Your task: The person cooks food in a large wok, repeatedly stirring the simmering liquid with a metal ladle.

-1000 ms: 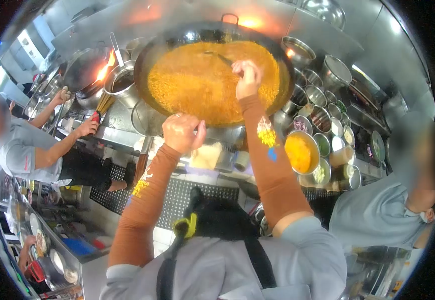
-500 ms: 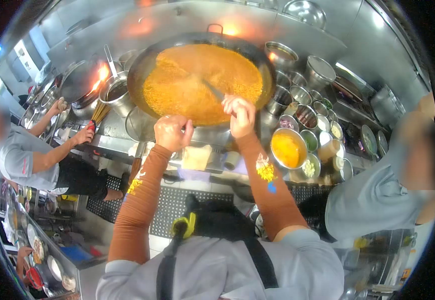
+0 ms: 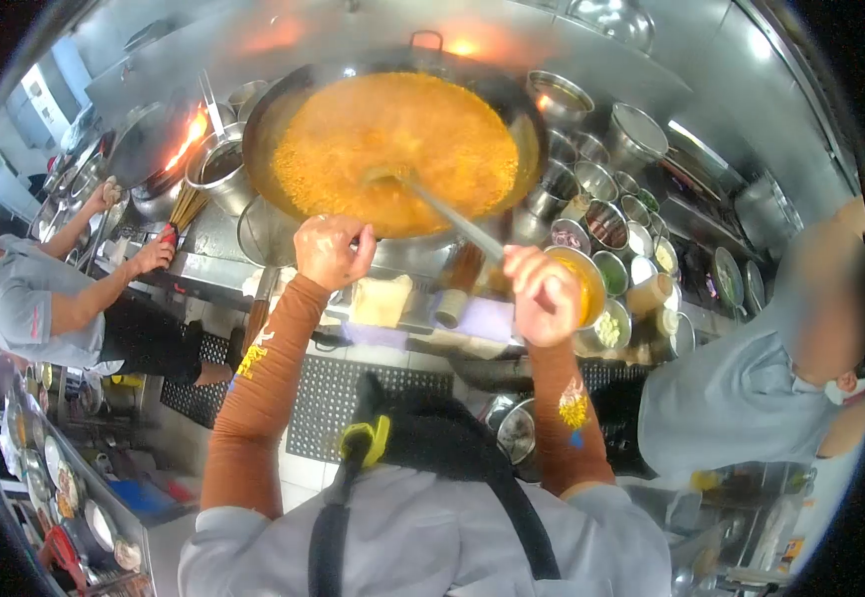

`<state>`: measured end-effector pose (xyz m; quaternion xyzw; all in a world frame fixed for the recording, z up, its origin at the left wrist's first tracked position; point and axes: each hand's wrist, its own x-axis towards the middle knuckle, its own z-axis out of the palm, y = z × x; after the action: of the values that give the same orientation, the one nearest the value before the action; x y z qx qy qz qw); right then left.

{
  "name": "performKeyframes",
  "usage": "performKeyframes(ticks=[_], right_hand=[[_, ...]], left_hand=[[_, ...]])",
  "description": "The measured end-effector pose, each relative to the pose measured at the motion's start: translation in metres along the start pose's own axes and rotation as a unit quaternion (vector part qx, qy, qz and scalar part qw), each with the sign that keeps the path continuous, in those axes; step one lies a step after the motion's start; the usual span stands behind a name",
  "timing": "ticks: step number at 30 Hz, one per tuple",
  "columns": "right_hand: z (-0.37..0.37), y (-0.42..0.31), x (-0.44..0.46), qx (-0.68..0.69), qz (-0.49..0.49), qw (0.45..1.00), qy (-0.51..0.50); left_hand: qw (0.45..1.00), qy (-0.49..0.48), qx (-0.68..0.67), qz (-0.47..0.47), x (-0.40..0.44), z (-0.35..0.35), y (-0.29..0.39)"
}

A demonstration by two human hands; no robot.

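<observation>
A large wok [image 3: 265, 109] holds orange-yellow broth [image 3: 392, 119] with bits afloat, and steam rises from it. My right hand [image 3: 549, 298] is wrapped round the end of a long-handled ladle [image 3: 457, 221]. The ladle slants up out of the broth toward me, its bowl partly sunk near the middle. My left hand [image 3: 331, 251] is closed at the wok's near left edge; what lies inside those fingers is hidden. A metal bowl of orange liquid [image 3: 588, 289] stands just behind my right hand.
Metal pots and ingredient bowls crowd the right counter, including chopped pale pieces [image 3: 607, 328]. Left, a co-worker [image 3: 64, 298] holds a red-handled tool beside a flaming pan [image 3: 144, 149]. Another person [image 3: 751, 398] stands close on the right. A folded cloth [image 3: 381, 300] lies on the front ledge.
My right hand has drawn back toward me and right with the ladle, exposing more of its shaft. The ladle's bowl is now visible in the broth. My left hand has shifted slightly.
</observation>
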<state>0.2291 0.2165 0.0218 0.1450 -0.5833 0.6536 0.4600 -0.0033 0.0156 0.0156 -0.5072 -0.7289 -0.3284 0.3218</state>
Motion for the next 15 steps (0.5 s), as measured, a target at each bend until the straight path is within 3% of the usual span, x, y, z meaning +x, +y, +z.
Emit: performKeyframes(ticks=[13,15], right_hand=[[0.026,0.089,0.091,0.011,0.014,0.997,-0.079],[0.027,0.114,0.099,-0.011,0.001,1.0,-0.018]], left_hand=[[0.998,0.004,-0.055,0.004,0.001,0.005,-0.011],[0.995,0.042,-0.087,0.012,-0.002,0.017,-0.018]])
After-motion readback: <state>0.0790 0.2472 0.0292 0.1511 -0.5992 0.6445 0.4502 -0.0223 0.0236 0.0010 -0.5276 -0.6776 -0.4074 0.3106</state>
